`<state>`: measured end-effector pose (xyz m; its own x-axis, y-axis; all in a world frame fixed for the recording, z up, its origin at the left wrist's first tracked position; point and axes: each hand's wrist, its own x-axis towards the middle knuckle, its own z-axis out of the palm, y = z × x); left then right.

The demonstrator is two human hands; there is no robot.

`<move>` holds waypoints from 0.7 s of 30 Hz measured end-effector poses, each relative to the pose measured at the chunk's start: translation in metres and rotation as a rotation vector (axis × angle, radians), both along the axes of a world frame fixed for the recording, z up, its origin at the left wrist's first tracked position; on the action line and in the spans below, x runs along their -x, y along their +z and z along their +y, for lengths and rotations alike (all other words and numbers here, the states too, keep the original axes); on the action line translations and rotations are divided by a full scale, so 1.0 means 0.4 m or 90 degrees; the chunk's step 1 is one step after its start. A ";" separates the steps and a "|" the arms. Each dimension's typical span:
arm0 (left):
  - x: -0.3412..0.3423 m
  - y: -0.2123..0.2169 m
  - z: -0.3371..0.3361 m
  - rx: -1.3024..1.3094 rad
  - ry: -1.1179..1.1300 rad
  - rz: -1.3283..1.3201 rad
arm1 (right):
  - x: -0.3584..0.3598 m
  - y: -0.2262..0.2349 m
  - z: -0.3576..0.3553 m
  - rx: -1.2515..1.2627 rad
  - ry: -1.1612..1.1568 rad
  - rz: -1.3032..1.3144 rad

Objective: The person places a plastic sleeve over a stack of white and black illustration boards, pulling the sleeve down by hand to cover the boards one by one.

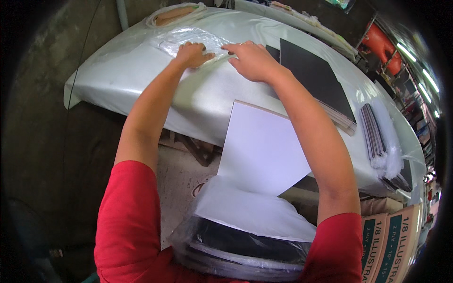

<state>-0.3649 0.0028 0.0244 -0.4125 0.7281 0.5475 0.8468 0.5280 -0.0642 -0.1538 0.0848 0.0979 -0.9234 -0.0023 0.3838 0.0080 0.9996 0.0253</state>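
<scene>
Both my arms reach across the silvery covered table to a flat pile of clear plastic bags [173,39]. My left hand [192,54] rests on the near edge of the plastic, fingers down on it and thumb apart. At the right edge of the pile is my right hand [254,61], its index finger stretched toward the plastic and its thumb apart. Neither hand visibly grips anything. Close to my right hand lies a stack of black-topped boards [314,70]. A white board [262,146] slants from the table edge toward my body, below my right forearm.
A plastic-wrapped stack of boards [250,240] sits against my body. On the table's right lies a bundle of dark boards [373,129] beside crumpled clear plastic [390,141]. Brown cartons [396,240] stand at lower right. A brown roll in plastic [174,15] lies at the far edge.
</scene>
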 end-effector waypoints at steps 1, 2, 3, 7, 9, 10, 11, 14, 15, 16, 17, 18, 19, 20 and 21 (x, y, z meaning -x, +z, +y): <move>-0.037 0.008 0.017 0.038 -0.021 -0.052 | -0.005 -0.002 0.019 0.012 -0.006 0.001; -0.083 0.007 0.036 0.076 -0.040 -0.105 | -0.012 -0.002 0.038 0.024 -0.010 0.002; -0.136 0.014 0.042 0.115 -0.064 -0.154 | -0.025 -0.003 0.056 0.035 -0.019 0.005; -0.273 0.043 -0.032 0.158 -0.217 -0.207 | 0.007 -0.006 0.075 0.155 0.034 0.030; -0.320 0.085 -0.089 0.168 -0.358 -0.119 | 0.048 -0.030 0.075 0.294 0.179 0.032; -0.312 0.090 -0.096 0.116 -0.349 -0.258 | 0.069 -0.039 0.071 0.355 0.228 -0.070; -0.296 0.095 -0.095 0.062 -0.339 -0.395 | 0.079 -0.056 0.068 0.304 0.170 -0.137; -0.275 0.097 -0.114 0.145 -0.203 -0.322 | 0.081 -0.104 0.061 0.230 0.030 -0.250; -0.281 0.106 -0.129 0.182 -0.169 -0.259 | 0.070 -0.113 0.055 0.227 0.052 -0.210; -0.281 0.117 -0.146 0.189 -0.181 -0.286 | 0.058 -0.115 0.055 0.220 0.069 -0.169; -0.270 0.116 -0.144 0.170 -0.198 -0.310 | 0.050 -0.112 0.056 0.212 0.085 -0.128; -0.260 0.111 -0.149 0.153 -0.211 -0.339 | 0.043 -0.095 0.041 0.234 0.068 -0.155; -0.248 0.113 -0.157 0.136 -0.220 -0.364 | 0.047 -0.104 0.034 0.250 0.055 -0.137; -0.221 0.076 -0.143 0.029 -0.206 -0.307 | 0.049 -0.116 0.026 0.266 0.042 -0.118; -0.202 0.049 -0.136 -0.007 -0.242 -0.216 | 0.054 -0.122 0.026 0.279 0.029 -0.095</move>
<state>-0.2842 -0.0517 0.0439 -0.2754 0.8562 0.4371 0.9515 0.1778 0.2512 -0.1754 0.0954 0.0491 -0.9714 0.0891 0.2203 -0.0072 0.9155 -0.4024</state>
